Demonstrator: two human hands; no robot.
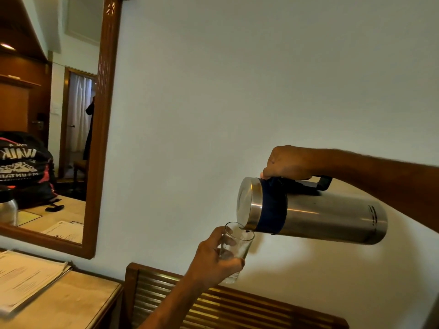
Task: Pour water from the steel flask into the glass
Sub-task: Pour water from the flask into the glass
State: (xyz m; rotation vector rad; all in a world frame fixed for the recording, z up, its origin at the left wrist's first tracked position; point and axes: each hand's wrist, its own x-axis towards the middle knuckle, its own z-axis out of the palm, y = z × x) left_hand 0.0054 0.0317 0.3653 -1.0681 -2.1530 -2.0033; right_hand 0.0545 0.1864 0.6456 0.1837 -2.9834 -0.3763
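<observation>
Head view, then — what are the fingers doing?

— Those of the right hand (291,162) are curled tight around the black handle (306,182) of the steel flask (316,214), thumb tip near the dark collar. The left hand (213,260) has its fingers wrapped around the lower half of the glass (235,250), closed on it from the left and from underneath.

— And where do the flask and glass sit?

— Both are held up in the air in front of a pale wall (237,79). The flask is tipped nearly onto its side, lid end to the left and slightly down, base out to the right. Its spout edge hangs just over the glass rim (whether it actually touches the rim, I cannot tell). The glass tilts a little, mouth toward the flask.

— Any water showing?

— Something clear glints inside the glass below the spout, but a stream is too faint to make out.

— What lies around them?

— Beneath the hands runs a slatted wooden chair back (237,305). To the left is a table (78,302) with a stack of papers (28,276). Above that hangs a wood-framed mirror (99,138), reflecting a dark printed bag and a doorway.
</observation>
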